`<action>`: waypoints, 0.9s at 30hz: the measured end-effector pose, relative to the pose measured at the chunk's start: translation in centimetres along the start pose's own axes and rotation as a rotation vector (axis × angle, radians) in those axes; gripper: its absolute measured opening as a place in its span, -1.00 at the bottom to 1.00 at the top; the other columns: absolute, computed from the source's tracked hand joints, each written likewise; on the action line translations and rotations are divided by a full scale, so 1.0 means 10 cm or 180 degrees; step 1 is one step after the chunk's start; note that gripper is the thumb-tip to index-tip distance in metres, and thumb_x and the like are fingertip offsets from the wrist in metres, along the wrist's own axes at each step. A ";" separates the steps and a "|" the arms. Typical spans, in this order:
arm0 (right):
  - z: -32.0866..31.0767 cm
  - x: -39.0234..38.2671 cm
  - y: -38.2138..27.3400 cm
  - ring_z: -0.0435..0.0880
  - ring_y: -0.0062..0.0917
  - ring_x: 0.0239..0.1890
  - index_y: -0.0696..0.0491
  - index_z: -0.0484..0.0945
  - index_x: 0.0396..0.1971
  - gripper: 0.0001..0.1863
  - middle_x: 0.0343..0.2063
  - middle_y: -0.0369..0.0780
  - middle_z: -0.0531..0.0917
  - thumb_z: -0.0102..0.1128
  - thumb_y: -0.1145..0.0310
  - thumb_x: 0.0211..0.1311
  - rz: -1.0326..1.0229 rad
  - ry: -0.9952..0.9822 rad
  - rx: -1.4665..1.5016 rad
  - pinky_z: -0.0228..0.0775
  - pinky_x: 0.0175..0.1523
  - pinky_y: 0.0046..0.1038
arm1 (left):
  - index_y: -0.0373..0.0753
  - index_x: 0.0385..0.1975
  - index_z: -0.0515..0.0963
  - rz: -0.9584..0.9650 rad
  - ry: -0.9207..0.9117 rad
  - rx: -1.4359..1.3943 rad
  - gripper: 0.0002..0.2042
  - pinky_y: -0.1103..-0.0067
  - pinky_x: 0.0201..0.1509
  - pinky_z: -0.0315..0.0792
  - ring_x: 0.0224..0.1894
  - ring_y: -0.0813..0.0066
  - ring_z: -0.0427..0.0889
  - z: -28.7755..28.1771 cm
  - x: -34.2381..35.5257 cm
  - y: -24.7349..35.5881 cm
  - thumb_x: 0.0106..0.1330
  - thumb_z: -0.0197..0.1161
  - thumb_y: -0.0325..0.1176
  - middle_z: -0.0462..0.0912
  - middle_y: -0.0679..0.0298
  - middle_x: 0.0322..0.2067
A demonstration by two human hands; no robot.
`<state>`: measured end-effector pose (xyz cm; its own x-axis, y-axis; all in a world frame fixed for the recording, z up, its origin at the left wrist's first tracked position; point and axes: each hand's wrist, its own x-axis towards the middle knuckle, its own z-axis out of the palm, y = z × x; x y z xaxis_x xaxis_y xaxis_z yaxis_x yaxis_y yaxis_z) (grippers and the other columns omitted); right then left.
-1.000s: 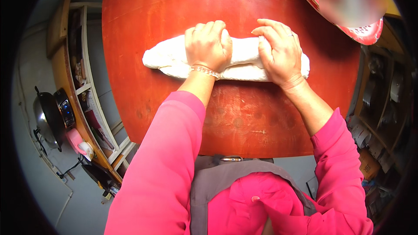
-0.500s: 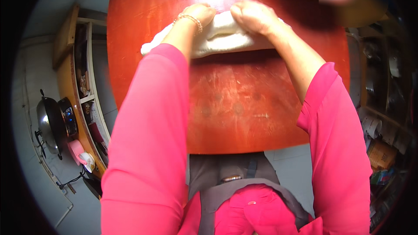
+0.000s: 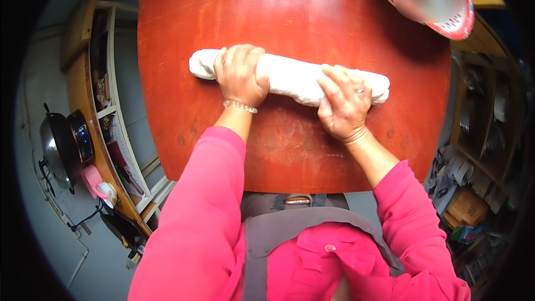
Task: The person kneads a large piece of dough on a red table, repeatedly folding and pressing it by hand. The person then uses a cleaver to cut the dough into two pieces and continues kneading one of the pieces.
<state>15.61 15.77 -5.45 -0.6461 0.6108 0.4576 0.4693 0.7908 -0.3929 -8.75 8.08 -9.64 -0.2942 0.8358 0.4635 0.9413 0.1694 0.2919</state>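
Note:
A long white log of dough [image 3: 292,77] lies across the red tabletop [image 3: 312,150], tilted slightly down toward the right. My left hand [image 3: 241,75], a beaded bracelet at its wrist, curls over the dough near the left end. Toward the other end, my right hand [image 3: 344,103] grips the dough from the near side, with a ring on one finger. The thumbs lie along the near side of the log. Both ends of the dough stick out past my hands. What lies under my palms is hidden.
A red-rimmed patterned tray [image 3: 463,27] sits at the table's far right edge, partly blurred. On the left are a wooden cabinet [image 3: 83,86], a wok [image 3: 56,147] and a pink container [image 3: 92,181]. Shelves [image 3: 485,134] with assorted items stand on the right.
My hands have come back toward me and spread farther apart. The dough, a folded piece half hidden by my hands before, is now a smooth, rounded log nearer to me.

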 end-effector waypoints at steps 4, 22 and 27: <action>0.07 0.66 0.31 0.67 -0.32 0.05 0.02 0.70 -0.18 -0.69 -0.06 -0.25 0.73 0.16 0.34 0.06 0.0018 -0.0076 0.0396 0.33 0.22 -0.23 | -0.12 -0.29 0.67 0.0200 -0.0055 -0.0204 -0.79 0.23 0.26 0.35 -0.06 0.22 0.64 0.07 0.48 -0.10 0.16 0.16 -0.25 0.71 0.27 -0.21; 0.65 1.53 0.98 0.65 -0.15 0.09 -0.03 0.65 0.10 -0.50 0.03 0.00 0.70 -0.03 -0.08 0.51 0.0699 -0.1236 -0.0259 0.44 0.20 -0.22 | -0.14 -0.13 0.71 -0.0581 -0.0860 0.0358 -0.53 0.16 0.26 0.44 0.11 -0.10 0.63 0.36 1.24 -0.29 0.43 -0.09 0.04 0.74 0.01 -0.03; -0.04 0.77 0.37 0.70 -0.09 0.05 -0.03 0.71 -0.05 -0.52 -0.06 -0.11 0.77 -0.08 -0.04 0.44 0.0287 -0.1576 0.0675 0.47 0.18 -0.07 | -0.16 -0.06 0.71 -0.1017 -0.2239 0.0641 -0.53 0.14 0.25 0.42 0.20 -0.05 0.60 -0.39 1.17 -0.03 0.44 -0.07 0.02 0.69 0.00 0.10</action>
<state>12.63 23.37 -3.03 -0.8392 0.5438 0.0045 0.4373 0.6797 -0.5888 -13.13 15.83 -1.06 -0.4445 0.8531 -0.2731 0.8607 0.4912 0.1338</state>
